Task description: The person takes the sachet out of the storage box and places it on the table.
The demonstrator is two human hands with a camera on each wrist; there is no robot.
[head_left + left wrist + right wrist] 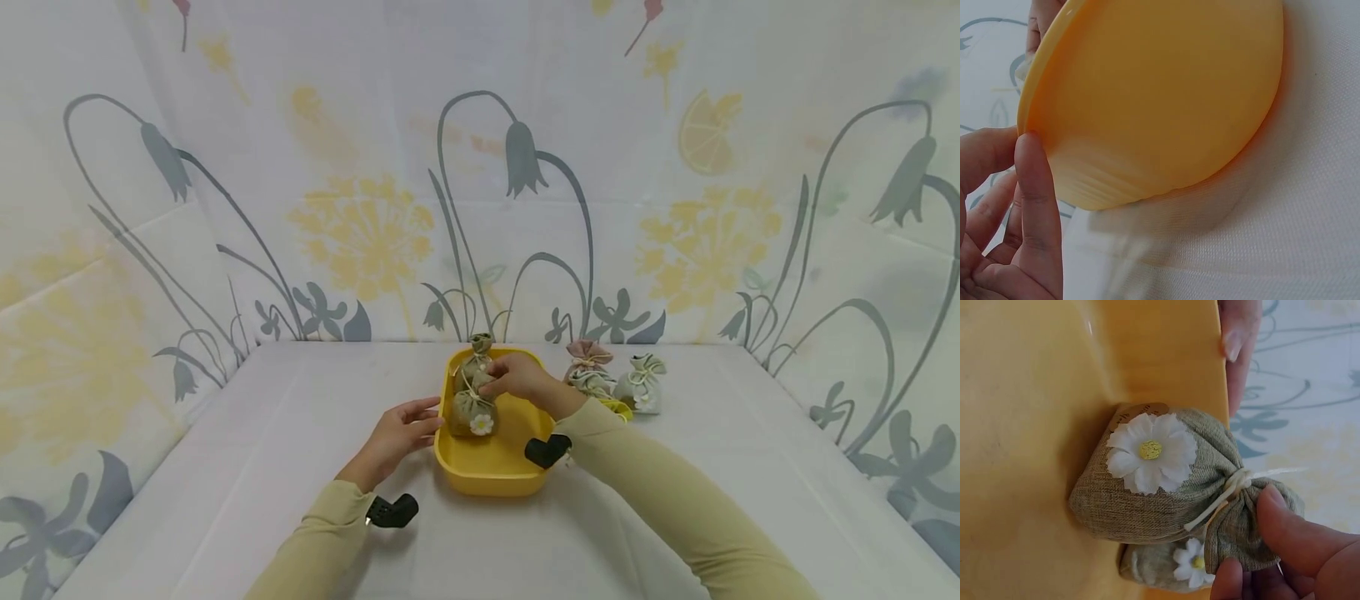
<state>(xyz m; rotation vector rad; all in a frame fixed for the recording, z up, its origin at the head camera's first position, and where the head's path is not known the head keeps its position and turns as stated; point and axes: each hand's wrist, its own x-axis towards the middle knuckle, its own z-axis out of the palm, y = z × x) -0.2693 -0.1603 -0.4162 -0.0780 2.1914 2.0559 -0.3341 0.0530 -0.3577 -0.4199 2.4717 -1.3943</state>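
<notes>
A yellow plastic basin point(491, 485) stands on the white-covered table. At its left side, my left hand point(401, 432) pinches the rim between thumb point(1036, 187) and fingers. My right hand point(525, 382) reaches in from the right and pinches the gathered top of an olive-green drawstring sachet point(1135, 515). That sachet sits at the basin's left wall, with a white cloth flower point(1150, 450) on its front and pale cord round its neck. Behind it is a second olive sachet point(1157, 565), also bearing a white flower and partly hidden by the first.
Right of the basin, partly behind my right forearm, lie a pink sachet point(588, 353), a pale green sachet point(592, 382) and a whitish-grey sachet point(639, 390). Something bright yellow point(619, 409) shows beside them. A flower-printed cloth point(495, 225) hangs behind the table.
</notes>
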